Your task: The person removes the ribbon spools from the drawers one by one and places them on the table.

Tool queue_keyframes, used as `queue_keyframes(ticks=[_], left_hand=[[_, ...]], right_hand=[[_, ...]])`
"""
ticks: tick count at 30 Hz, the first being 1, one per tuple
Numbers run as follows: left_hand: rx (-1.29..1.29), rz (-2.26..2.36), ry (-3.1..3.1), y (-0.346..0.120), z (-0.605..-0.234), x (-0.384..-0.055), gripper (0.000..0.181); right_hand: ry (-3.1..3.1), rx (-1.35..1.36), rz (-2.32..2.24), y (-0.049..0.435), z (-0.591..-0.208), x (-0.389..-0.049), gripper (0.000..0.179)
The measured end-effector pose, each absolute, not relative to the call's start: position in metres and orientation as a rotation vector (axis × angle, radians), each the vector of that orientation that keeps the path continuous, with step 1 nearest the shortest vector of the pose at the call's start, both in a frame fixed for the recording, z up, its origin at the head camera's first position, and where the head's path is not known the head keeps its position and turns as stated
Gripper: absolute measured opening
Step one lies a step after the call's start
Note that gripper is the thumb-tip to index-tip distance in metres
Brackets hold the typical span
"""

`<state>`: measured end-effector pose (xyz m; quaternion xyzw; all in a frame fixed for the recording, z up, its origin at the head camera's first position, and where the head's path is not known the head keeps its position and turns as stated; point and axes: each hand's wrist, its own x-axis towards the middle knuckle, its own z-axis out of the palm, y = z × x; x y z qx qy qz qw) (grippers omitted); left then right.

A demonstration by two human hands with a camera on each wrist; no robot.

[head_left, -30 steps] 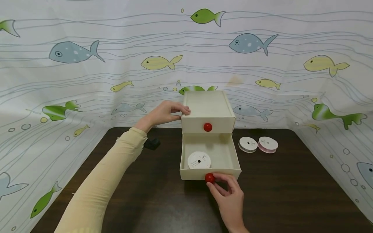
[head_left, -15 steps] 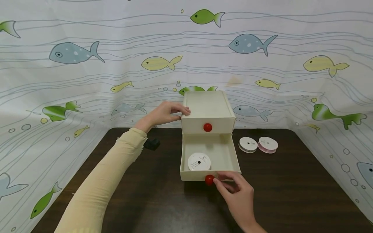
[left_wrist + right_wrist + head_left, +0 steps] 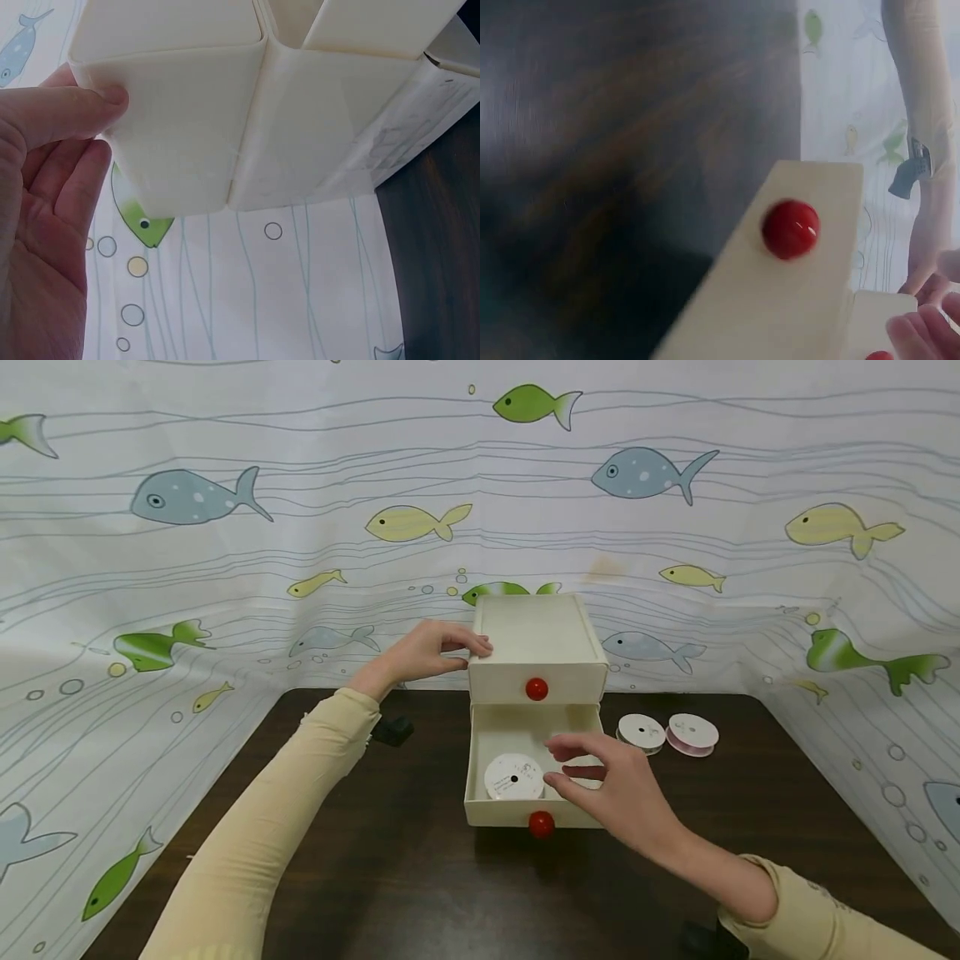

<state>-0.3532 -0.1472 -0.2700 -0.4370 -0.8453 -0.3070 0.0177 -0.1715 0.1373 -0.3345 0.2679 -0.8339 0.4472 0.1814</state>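
Note:
A cream box point(image 3: 536, 631) with two drawers stands on the dark table, its upper drawer shut, with a red knob point(image 3: 536, 689). The lower drawer point(image 3: 495, 812) is pulled out and has its own red knob point(image 3: 542, 825). Inside it, toward the left, lies a white ribbon spool point(image 3: 501, 791). My left hand point(image 3: 420, 653) grips the box's upper left front corner; the left wrist view shows the thumb against the side. My right hand point(image 3: 626, 787) hovers over the drawer's right part, thumb and fingers parted and holding nothing, fingertips near the spool.
Two more ribbon spools, one white point(image 3: 641, 728) and one with pink ribbon point(image 3: 692, 732), lie on the table point(image 3: 420, 877) right of the box. A fish-patterned sheet point(image 3: 375, 435) hangs behind and along both sides.
My right hand has let go of the lower red knob and moved up over the open drawer. My left hand has stayed on the box corner.

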Motion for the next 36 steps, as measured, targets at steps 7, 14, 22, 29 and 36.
queue_keyframes(ticks=[7, 14, 22, 29, 36], left_hand=[[-1.364, -0.942, -2.624, -0.145, -0.270, -0.355, 0.031], [-1.371, -0.938, -2.623, -0.145, -0.269, -0.356, 0.031], [-1.368, -0.933, -2.638, -0.147, -0.267, -0.355, 0.031], [-1.365, -0.916, -2.648, -0.145, -0.267, -0.355, 0.031], [-1.357, -0.926, -2.657, -0.145, -0.267, -0.355, 0.031]], right_hand=[[-2.649, 1.047, 0.998, 0.133, -0.298, -0.200, 0.041], [-2.830, 1.262, 0.760, 0.122, -0.280, -0.226, 0.045], [-2.944, 1.585, 0.390, 0.100, -0.279, -0.256, 0.052], [-3.018, 1.783, 0.068, 0.088, -0.283, -0.274, 0.058], [-3.039, 1.969, -0.177, 0.082, -0.291, -0.285, 0.072]])
